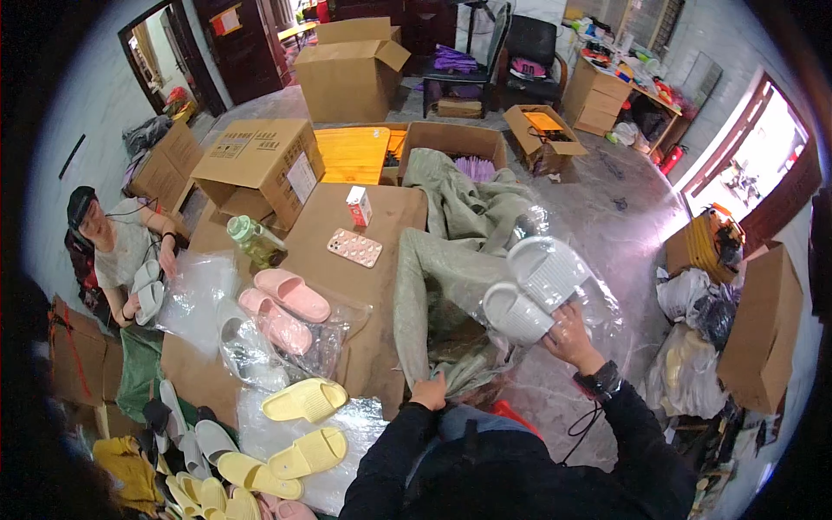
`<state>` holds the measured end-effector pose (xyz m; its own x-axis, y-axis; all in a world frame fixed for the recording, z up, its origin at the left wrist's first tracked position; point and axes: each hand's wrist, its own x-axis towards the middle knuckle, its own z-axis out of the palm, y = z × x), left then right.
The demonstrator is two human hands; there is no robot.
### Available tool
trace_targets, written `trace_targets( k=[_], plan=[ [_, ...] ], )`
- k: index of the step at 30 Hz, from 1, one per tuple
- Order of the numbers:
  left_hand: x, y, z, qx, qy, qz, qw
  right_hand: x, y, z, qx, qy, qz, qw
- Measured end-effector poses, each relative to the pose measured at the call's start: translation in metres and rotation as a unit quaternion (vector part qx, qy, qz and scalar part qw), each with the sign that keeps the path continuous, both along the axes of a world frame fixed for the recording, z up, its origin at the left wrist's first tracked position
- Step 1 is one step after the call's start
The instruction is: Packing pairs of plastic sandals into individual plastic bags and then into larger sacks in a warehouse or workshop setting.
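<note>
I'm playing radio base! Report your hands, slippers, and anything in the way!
Right hand gripping white slippers through clear plastic. Left hand holding green sack. Sack folds beside slippers.

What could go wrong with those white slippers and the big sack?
The white slippers are in clear plastic, held by just the right hand, so they might slip and drop. The grey-green sack looks floppy and the left hand grips only its near edge, so its mouth could sag. The phone lies near the sack, so a tug might bump it.
</note>
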<state>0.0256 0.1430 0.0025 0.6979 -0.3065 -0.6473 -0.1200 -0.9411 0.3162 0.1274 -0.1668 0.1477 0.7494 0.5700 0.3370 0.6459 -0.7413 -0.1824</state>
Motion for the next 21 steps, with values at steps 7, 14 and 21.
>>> trace_targets(
  k=[7,14,21],
  plan=[
    [-0.028,-0.014,0.012,-0.177,-0.344,-0.217,0.896,0.029,0.039,-0.073,-0.184,0.018,0.270,0.945],
    [-0.028,-0.029,0.071,-0.200,-0.231,-0.169,0.937,0.046,0.107,-0.125,-0.316,0.067,0.383,0.865],
    [-0.053,0.018,0.045,-0.265,-0.201,-0.012,0.943,0.078,0.220,-0.014,-0.322,0.321,0.351,0.818]
  ],
)
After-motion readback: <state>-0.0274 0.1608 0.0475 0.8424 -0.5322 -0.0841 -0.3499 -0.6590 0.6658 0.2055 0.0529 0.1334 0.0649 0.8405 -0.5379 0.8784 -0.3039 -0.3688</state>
